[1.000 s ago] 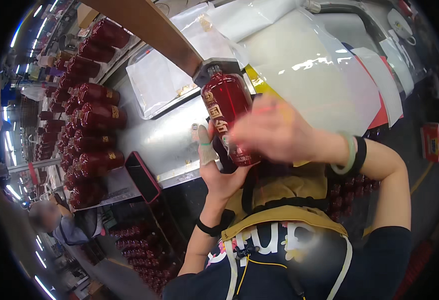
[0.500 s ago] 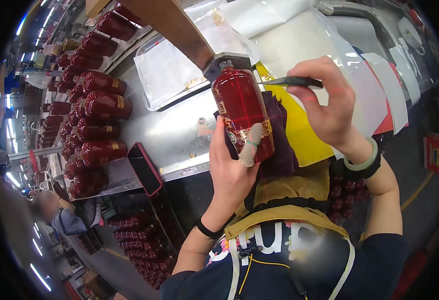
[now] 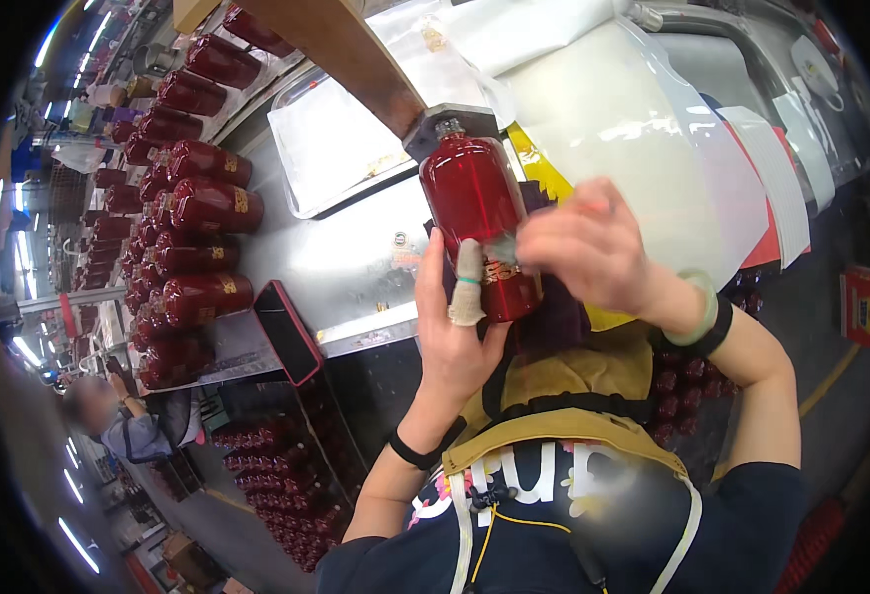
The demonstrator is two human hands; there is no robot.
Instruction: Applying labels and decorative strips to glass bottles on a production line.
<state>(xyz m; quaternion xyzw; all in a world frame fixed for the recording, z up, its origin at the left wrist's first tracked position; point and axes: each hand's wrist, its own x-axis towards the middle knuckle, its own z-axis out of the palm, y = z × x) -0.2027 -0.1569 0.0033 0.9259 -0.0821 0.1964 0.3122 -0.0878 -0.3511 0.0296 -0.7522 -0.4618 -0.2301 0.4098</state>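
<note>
We hold the red bottle (image 3: 476, 223) upright, neck away from us, in our left hand (image 3: 452, 332), fingers wrapped round it; our right hand (image 3: 593, 243) pinches something small, unclear, against its label.

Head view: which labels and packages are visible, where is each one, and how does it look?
Gold label: low on the red bottle held by the left hand, under the right hand.
Gold labels: small patches on the red bottles lying at the left.
Red box: flat, rectangular, far right.
</note>
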